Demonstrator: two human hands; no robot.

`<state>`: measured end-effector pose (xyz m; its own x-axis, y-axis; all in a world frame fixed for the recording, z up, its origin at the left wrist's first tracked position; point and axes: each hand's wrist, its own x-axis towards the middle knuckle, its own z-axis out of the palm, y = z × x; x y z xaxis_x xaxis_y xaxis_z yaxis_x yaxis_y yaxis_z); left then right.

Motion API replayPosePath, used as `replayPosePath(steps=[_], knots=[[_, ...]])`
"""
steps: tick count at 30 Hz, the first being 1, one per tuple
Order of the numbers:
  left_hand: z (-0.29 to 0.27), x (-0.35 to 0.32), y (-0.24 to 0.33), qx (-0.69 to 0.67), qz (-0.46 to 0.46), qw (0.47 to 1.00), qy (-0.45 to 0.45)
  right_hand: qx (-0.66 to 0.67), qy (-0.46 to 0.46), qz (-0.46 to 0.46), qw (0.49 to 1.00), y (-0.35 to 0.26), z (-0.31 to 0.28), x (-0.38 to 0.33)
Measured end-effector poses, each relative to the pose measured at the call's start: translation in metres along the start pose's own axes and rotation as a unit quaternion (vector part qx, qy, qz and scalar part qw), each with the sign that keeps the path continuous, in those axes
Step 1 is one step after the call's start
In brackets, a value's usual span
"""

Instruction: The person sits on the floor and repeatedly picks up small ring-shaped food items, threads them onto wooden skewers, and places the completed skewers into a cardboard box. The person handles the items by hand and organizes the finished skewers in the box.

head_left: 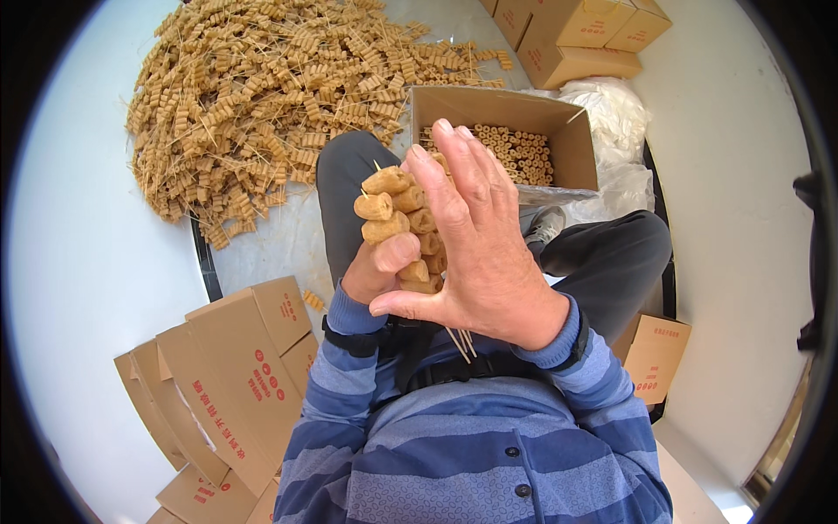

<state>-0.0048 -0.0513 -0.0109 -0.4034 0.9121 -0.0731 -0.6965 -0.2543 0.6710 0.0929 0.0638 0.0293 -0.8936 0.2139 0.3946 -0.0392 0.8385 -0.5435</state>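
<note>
Hands first: I am seeing my left hand [377, 272] gripping a bundle of skewers [403, 229] threaded with tan rolled pieces, thumb curling over the front, while my right hand [478, 236] is lying flat and wide open against the bundle's right side, fingers pointing far. Thin stick ends are poking out below the palm. Just beyond, an open cardboard box [572, 140] is showing rows of the same rolls. A big heap of skewers [262, 96] is spreading far left. Flattened cartons [231, 375] are lying near left.
</note>
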Motion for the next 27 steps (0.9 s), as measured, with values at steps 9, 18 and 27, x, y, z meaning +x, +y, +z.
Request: replayPosePath(steps=[9,18,27], knots=[[0.007,-0.002,0.002,0.025,0.002,1.000,0.001,0.045,0.008,-0.019,0.999,0.004,-0.004,0.009],[0.003,0.002,-0.003,0.049,-0.010,0.999,-0.008,0.029,0.009,-0.016,0.999,0.011,-0.002,0.001],[0.001,0.004,-0.009,0.032,-0.015,0.999,0.027,0.095,0.005,0.003,0.995,0.018,0.008,-0.003]])
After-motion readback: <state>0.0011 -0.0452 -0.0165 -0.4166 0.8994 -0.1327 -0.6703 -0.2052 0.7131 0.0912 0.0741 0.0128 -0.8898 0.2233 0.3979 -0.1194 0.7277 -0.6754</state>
